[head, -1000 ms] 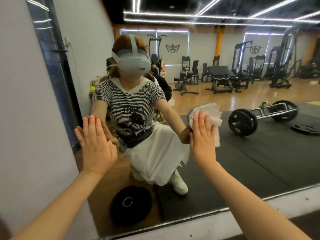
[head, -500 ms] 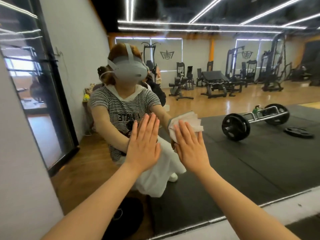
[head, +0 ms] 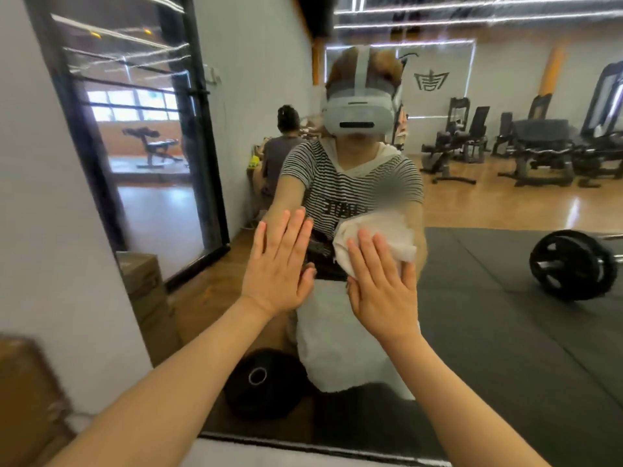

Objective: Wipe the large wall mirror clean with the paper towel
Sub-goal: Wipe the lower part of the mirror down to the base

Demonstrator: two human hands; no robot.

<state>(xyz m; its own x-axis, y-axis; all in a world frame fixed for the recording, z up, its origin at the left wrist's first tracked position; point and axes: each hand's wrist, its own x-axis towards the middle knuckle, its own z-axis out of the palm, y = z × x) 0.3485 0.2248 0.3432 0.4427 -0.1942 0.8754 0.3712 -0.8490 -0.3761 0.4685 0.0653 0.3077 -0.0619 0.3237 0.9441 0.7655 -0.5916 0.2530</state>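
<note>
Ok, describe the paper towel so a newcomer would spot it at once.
Start at the large wall mirror. Near its middle two flat hands meet the glass; the paper towel is the crumpled white wad under the right hand fingers. The left hand beside it is bare.

Wall mirror (head: 505, 332) carrying everything here; we are seeing both our hands lying flat on its glass. Left hand (head: 276, 264) pressing bare glass with fingers straight. Just right of left hand, right hand (head: 381, 284) pressing white paper towel (head: 374, 244) onto glass, towel bunching out above fingertips. Left of left hand, mirror meeting grey wall (head: 40, 197).
</note>
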